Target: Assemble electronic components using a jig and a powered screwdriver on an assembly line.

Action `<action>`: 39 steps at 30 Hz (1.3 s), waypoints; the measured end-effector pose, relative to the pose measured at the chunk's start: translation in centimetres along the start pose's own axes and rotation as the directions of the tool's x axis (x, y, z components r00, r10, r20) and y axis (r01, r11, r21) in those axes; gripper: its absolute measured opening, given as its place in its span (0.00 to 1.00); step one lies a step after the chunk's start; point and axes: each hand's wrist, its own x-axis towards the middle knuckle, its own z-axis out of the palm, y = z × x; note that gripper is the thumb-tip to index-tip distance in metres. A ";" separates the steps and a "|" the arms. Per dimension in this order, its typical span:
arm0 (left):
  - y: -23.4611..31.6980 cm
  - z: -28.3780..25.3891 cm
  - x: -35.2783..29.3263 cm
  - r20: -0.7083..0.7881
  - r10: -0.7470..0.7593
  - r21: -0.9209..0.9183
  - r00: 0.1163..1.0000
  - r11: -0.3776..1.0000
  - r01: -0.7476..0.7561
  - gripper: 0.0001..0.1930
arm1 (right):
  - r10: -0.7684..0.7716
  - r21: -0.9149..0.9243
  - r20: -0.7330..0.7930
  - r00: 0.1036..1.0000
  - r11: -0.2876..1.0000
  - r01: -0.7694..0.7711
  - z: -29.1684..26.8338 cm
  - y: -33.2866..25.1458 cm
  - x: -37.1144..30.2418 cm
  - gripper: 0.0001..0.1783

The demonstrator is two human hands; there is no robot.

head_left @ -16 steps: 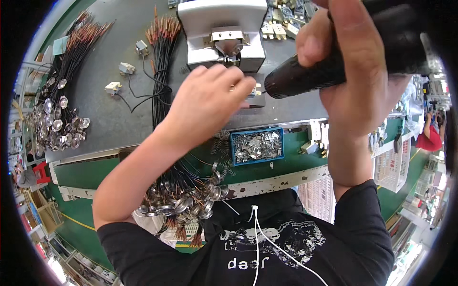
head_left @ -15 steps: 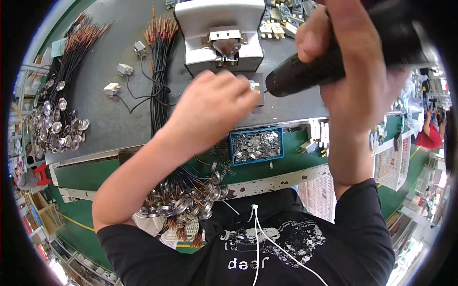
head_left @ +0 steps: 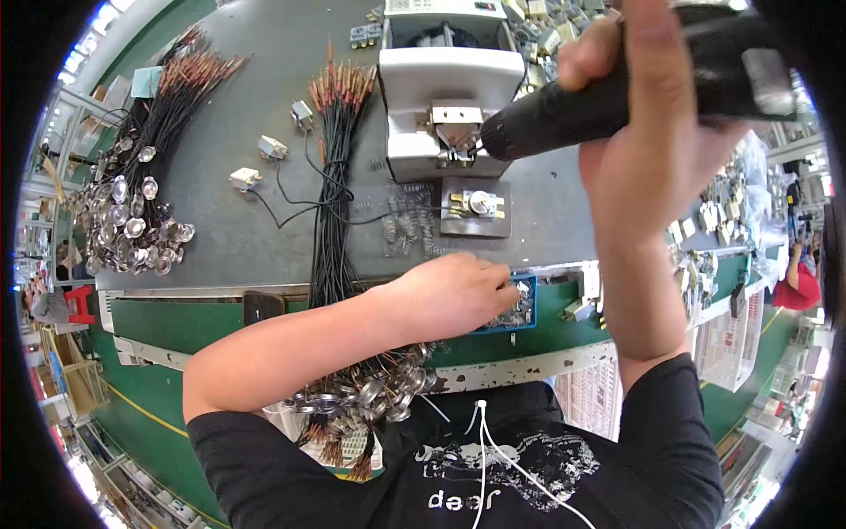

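Observation:
My right hand (head_left: 648,167) is wrapped around a black power screwdriver (head_left: 560,119), held nearly level. Its tip meets the outlet of a white and grey screw feeder (head_left: 451,79). My left hand (head_left: 458,295) lies over a blue tray (head_left: 533,304) of small metal pieces, fingers curled down together; their tips are hidden. Between the hands and the feeder, a dark metal block (head_left: 476,231) carries a small part with a round white centre and brass-coloured tabs (head_left: 479,204). A black wire runs from that part to the left.
Loose springs (head_left: 405,225) lie left of the block. Beyond them is a bundle of black wires (head_left: 330,212) with coppery ends; another bundle (head_left: 145,189) ends in round metal caps. Small white wired blocks (head_left: 246,179) sit between. More metal caps (head_left: 379,388) hang at the table's front edge.
My left hand has moved from the block back toward me to the blue tray, uncovering the part on the block. The screwdriver tip has come to the feeder outlet. The view has shifted.

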 end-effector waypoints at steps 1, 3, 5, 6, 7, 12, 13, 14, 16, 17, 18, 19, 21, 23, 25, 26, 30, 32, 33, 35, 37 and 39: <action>0.1 -0.3 0.0 0.027 -0.035 -0.082 0.999 0.996 0.037 0.07 | 0.044 0.022 -0.071 0.997 0.999 -0.043 0.9 0.0 -0.4 0.07; 0.0 -0.7 0.1 0.051 -0.070 -0.155 0.996 0.985 0.077 0.08 | 0.083 0.051 -0.135 0.987 0.996 -0.077 1.6 0.8 -0.8 0.07; -0.2 -0.8 -0.3 0.098 -0.096 -0.224 0.991 0.968 0.116 0.10 | -0.011 0.256 -0.074 0.997 0.966 0.030 1.6 3.0 -0.9 0.08; -0.2 -0.9 -0.5 0.095 -0.100 -0.220 0.990 0.968 0.119 0.10 | -0.015 0.261 -0.072 0.997 0.965 0.033 1.7 3.1 -1.1 0.08; -0.4 -1.0 -0.4 0.097 -0.088 -0.234 0.991 0.966 0.109 0.11 | 0.008 0.234 -0.059 0.998 0.972 0.006 1.6 3.3 -1.2 0.08; -0.9 -1.8 -0.1 0.210 -0.110 -0.298 0.972 0.939 0.171 0.12 | 0.009 0.222 -0.052 0.999 0.975 0.003 2.6 3.0 -1.0 0.09; -0.9 -1.9 -0.2 0.197 -0.120 -0.275 0.973 0.946 0.173 0.13 | 0.007 0.230 -0.086 0.996 0.973 0.013 3.3 2.6 -0.9 0.10; -0.9 -1.9 -0.2 0.185 -0.130 -0.251 0.974 0.952 0.175 0.13 | 0.005 0.238 -0.120 0.993 0.971 0.024 3.8 2.3 -0.9 0.10; -1.1 -1.7 -0.3 0.175 -0.120 -0.251 0.977 0.954 0.162 0.13 | -0.011 0.220 -0.082 0.997 0.975 0.029 3.8 2.5 -0.7 0.10; -1.1 -1.6 -0.4 0.166 -0.110 -0.248 0.980 0.957 0.150 0.12 | -0.026 0.202 -0.047 0.999 0.979 0.035 3.8 2.6 -0.6 0.09; -1.3 -1.7 -0.5 0.166 -0.112 -0.248 0.980 0.957 0.152 0.12 | -0.026 0.204 -0.046 0.999 0.978 0.035 3.7 2.9 -0.6 0.09; -1.4 -1.9 -0.6 0.129 -0.094 -0.275 0.987 0.953 0.126 0.12 | -0.033 0.141 -0.020 0.999 0.989 0.036 3.6 3.3 -0.5 0.07; -1.7 -2.4 -0.7 0.093 -0.078 -0.300 0.993 0.948 0.102 0.11 | -0.037 0.079 0.005 0.999 0.996 0.037 3.4 3.1 -0.4 0.06; -2.0 -3.5 -0.7 0.032 -0.095 -0.343 0.995 0.934 0.100 0.09 | 0.262 -0.031 0.144 0.954 0.965 -0.260 3.2 1.9 0.1 0.17; -2.5 -4.7 -0.8 -0.068 -0.163 -0.289 0.984 0.948 0.137 0.09 | 0.300 0.081 0.072 0.951 0.949 -0.306 4.6 1.7 1.2 0.23; -2.7 -5.3 -1.0 -0.175 -0.223 -0.241 0.959 0.954 0.178 0.08 | 0.343 0.192 0.008 0.939 0.921 -0.338 5.0 1.7 1.5 0.30; -4.8 -7.1 -2.4 -0.458 -0.318 -0.113 0.830 0.947 0.300 0.06 | 0.215 0.144 -0.075 0.974 0.969 -0.203 5.3 2.1 0.3 0.34; -5.2 -5.7 -2.3 -0.457 -0.250 -0.050 0.853 0.965 0.256 0.04 | 0.180 0.131 -0.105 0.978 0.977 -0.165 5.0 1.2 -0.3 0.30; -5.3 -5.1 -2.3 -0.457 -0.248 -0.050 0.854 0.966 0.253 0.04 | 0.257 0.081 -0.052 0.965 0.964 -0.252 4.1 1.1 -0.8 0.28; -4.5 -4.3 -2.1 -0.452 -0.249 0.059 0.857 0.950 0.308 0.04 | 0.341 0.031 -0.004 0.940 0.940 -0.341 2.5 0.2 -1.6 0.25; -4.4 -3.8 -1.8 -0.486 -0.229 0.071 0.843 0.952 0.299 0.03 | 0.494 -0.079 0.093 0.865 0.869 -0.488 1.0 -1.2 -1.5 0.24; -4.6 -3.3 -1.7 -0.521 -0.206 0.087 0.828 0.953 0.291 0.03 | 0.653 -0.158 0.212 0.727 0.757 -0.634 -0.6 -2.4 -0.7 0.29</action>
